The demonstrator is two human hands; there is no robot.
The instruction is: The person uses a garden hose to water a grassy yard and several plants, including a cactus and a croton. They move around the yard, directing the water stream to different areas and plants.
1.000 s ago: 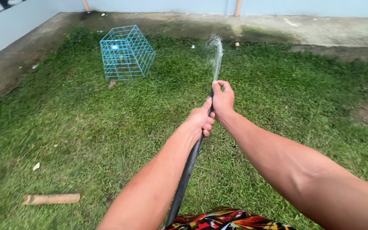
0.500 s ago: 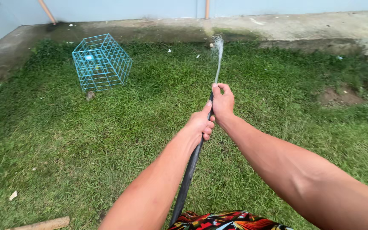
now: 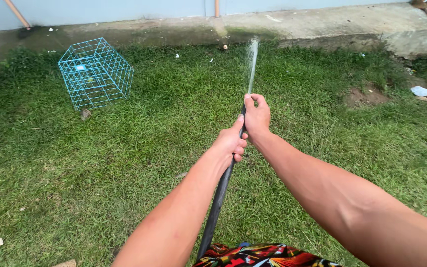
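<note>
since the earlier frame the view had swung right, so the blue wire cage sat further left. both hands stayed closed around the black hose, its length running straight away from the body: right hand nearest the spraying end, left hand just behind.

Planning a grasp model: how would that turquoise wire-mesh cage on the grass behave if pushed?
The turquoise wire-mesh cage is open thin wire, so probably light for its size. It looks boxy and rigid, yet sits tilted on the grass, so a push would likely tip or slide it, not roll it.
</note>
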